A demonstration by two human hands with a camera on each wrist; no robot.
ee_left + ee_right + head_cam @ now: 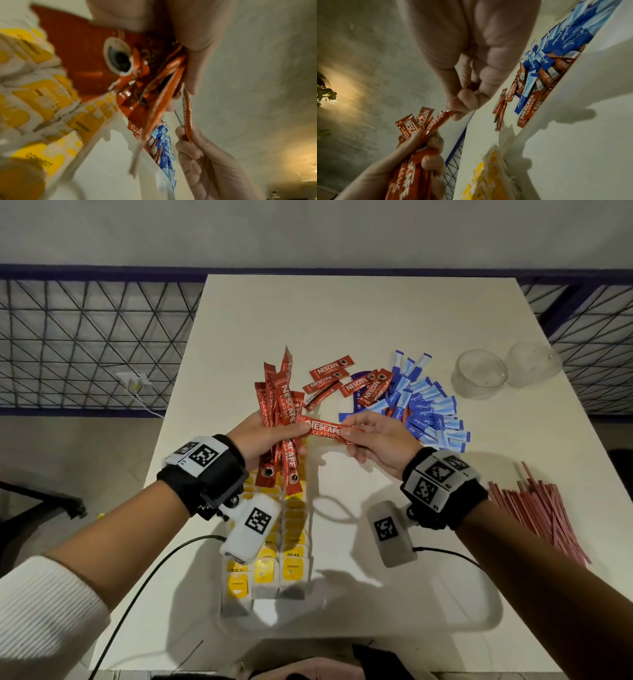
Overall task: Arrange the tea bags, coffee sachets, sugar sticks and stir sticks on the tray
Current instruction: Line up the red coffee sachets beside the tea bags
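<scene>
A bundle of red coffee sachets [281, 419] is gripped upright in the left hand [255, 438], above the rows of yellow-tagged tea bags [270, 563] on the tray [445, 625]. One single sachet [325, 429] is pinched flat in the right hand [380, 440] — its other end meets the bundle. More sachets lie loose on the desk [359, 313] beside the blue sugar sticks [431, 409]; the red stir sticks [537, 511] are heaped at the right edge — two clear bowls [479, 374] stand beyond.

Tea bags [274, 556] in rows near front of worktop [359, 313]; coffee sachets [342, 383] behind them, sugar sticks [428, 409] right of those, stir sticks [537, 511] far right.
</scene>
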